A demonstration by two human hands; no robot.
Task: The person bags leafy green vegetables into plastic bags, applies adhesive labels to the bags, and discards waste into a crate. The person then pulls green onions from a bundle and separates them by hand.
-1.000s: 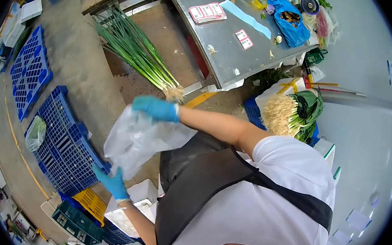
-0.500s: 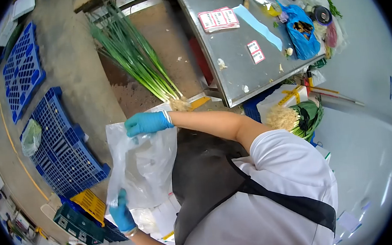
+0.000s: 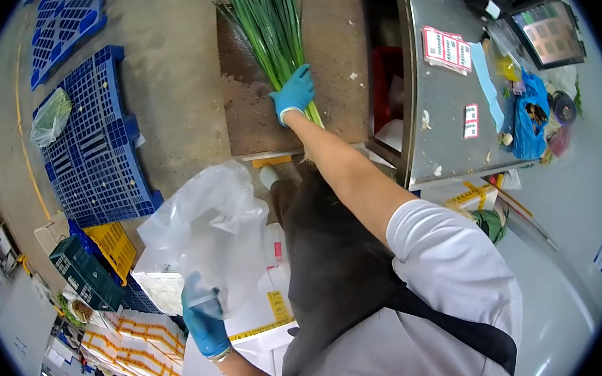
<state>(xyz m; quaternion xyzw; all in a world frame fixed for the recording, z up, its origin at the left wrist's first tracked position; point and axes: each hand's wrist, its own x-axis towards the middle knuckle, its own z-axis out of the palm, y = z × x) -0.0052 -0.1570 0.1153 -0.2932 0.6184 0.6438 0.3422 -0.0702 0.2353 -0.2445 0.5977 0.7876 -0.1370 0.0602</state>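
Note:
My right hand (image 3: 296, 93), in a blue glove, is closed round the lower stalks of a bunch of long green onions (image 3: 267, 31). The bunch lies on a brown board (image 3: 333, 58) at the top centre, and my forearm hides most of its root end. At the lower left my left hand (image 3: 205, 319), also gloved in blue, grips the lower edge of a clear plastic bag (image 3: 211, 220). The bag hangs loose above white boxes, and its film partly covers the fingers.
A metal table (image 3: 442, 99) on the right bears labels (image 3: 447, 49), a blue bag (image 3: 530, 117) and a screen (image 3: 547, 33). Blue pallets (image 3: 92, 144) lie at the left, one with bagged greens (image 3: 52, 117). Below are a yellow crate (image 3: 113, 249) and white boxes (image 3: 258, 311).
My right hand has let go of the bag and moved up onto the onions, closing round them. My left hand still holds the bag. The view has shifted, with the table now farther right.

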